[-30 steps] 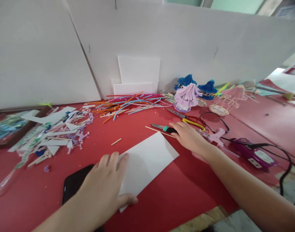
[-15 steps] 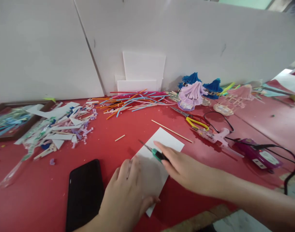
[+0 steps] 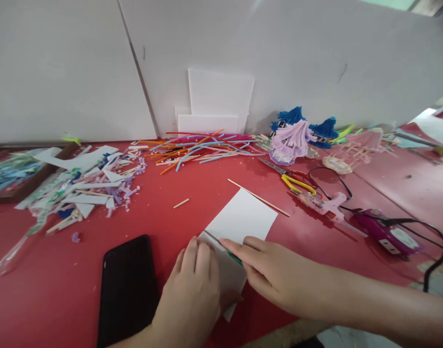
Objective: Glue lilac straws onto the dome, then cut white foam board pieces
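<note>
A white sheet of card (image 3: 245, 212) lies slanted on the red table. My left hand (image 3: 192, 285) presses on its lower left part, fingers bent together near the left edge and the thumb towards the right edge. My right hand (image 3: 268, 266) is closed around a green-handled craft knife (image 3: 233, 255), its index finger stretched along the top. The knife's thin blade lies low across the card, its tip by the left edge just beyond my left fingertips. Much of the handle is hidden in my right hand. A thin wooden stick (image 3: 258, 197) rests at the card's far corner.
A black phone (image 3: 127, 290) lies left of my left hand. Scraps (image 3: 94, 186) are heaped at left beside a brown tray (image 3: 60, 169). Coloured pipe cleaners (image 3: 207, 147) lie behind. To the right are pliers (image 3: 297, 184), a glue gun (image 3: 325, 205), a purple power strip (image 3: 386, 234) and small pipe-cleaner models (image 3: 292, 140).
My right hand has come down and nearer, bringing the knife blade from above the card's left edge onto the card by my left fingers. My left hand stays on the card.
</note>
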Motion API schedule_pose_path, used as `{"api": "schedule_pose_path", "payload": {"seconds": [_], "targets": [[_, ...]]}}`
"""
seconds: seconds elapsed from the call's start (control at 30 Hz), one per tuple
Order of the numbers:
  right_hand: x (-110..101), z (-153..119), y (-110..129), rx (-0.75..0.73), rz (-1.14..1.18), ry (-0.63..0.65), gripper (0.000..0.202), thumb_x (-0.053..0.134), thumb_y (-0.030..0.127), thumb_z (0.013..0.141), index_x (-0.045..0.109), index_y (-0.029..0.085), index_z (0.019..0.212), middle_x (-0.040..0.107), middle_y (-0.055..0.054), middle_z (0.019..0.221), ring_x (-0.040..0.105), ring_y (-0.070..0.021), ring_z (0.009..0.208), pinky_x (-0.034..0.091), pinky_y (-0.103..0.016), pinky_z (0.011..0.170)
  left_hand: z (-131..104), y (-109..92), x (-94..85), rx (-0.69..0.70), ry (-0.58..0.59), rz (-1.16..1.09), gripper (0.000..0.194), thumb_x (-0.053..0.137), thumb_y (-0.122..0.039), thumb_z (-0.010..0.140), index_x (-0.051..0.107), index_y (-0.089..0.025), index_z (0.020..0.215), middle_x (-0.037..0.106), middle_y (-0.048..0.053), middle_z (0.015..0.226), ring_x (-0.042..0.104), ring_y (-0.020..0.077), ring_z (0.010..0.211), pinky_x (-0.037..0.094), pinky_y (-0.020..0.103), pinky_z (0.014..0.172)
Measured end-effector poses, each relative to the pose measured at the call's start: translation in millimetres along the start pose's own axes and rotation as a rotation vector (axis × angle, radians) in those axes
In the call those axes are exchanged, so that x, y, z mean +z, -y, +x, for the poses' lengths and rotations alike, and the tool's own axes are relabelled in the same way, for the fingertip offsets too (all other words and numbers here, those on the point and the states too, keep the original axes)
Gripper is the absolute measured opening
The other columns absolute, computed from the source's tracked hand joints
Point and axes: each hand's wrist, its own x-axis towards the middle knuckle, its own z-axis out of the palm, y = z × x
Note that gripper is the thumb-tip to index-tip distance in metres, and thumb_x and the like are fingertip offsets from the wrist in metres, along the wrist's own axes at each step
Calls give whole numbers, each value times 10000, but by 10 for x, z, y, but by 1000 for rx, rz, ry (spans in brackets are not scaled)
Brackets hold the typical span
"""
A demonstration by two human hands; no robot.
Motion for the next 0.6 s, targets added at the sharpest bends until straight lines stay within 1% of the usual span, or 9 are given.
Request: {"api": "schedule_pose_path", "payload": {"seconds": [0.2, 0.3, 0.37, 0.43, 0.5, 0.53, 0.6], "targets": [[-18, 3, -1, -11, -12, -1, 574, 351, 151, 912, 295, 202, 1481, 578, -132, 1171, 581, -240, 1032, 444, -399, 901, 3, 4, -9, 5, 16, 1, 626, 716, -466, 697, 654, 9, 1101, 695, 196, 1009, 660, 340, 957, 587, 408, 780], [-20, 3, 30, -1, -44, -1, 569, 349, 158, 915, 301, 209, 1479, 578, -128, 1189, 588, -235, 1029, 446, -385, 894, -8, -2, 9, 13, 40, 19, 605, 697, -432, 701, 650, 7, 1114, 684, 211, 1047, 641, 353, 1008, 572, 418, 818], [-5, 10, 41, 6, -105, -1, 569, 348, 156, 913, 304, 193, 1478, 581, -138, 1190, 603, -237, 992, 459, -382, 860, -16, -7, 25, 36, 54, 48, 602, 691, -401, 695, 640, 8, 1133, 678, 221, 1060, 629, 363, 1032, 561, 425, 840], [19, 16, 37, -37, -199, -14, 567, 348, 148, 909, 309, 158, 1474, 585, -156, 1194, 613, -237, 944, 470, -384, 824, -23, -12, 41, 57, 46, 94, 577, 683, -356, 691, 638, -1, 1144, 679, 221, 1056, 633, 363, 1024, 563, 422, 832], [36, 20, 32, -133, -314, -38, 540, 359, 137, 901, 379, 135, 1440, 583, -159, 1225, 612, -235, 923, 480, -383, 800, -30, -18, 56, 60, 22, 130, 543, 667, -340, 700, 649, -16, 1135, 678, 220, 1063, 638, 360, 1018, 572, 415, 808], [38, 21, 38, -192, -379, -42, 509, 381, 131, 891, 454, 138, 1394, 575, -153, 1255, 608, -239, 935, 484, -383, 795, -34, -20, 63, 57, 6, 139, 529, 655, -351, 713, 655, -20, 1126, 676, 222, 1069, 639, 359, 1018, 576, 412, 797], [26, 25, 76, -292, -497, -24, 408, 455, 114, 851, 633, 142, 1217, 545, -141, 1323, 596, -270, 979, 487, -395, 790, -41, -23, 73, 57, -18, 145, 519, 631, -385, 739, 664, -24, 1111, 675, 223, 1073, 641, 355, 1020, 579, 408, 788]]}}
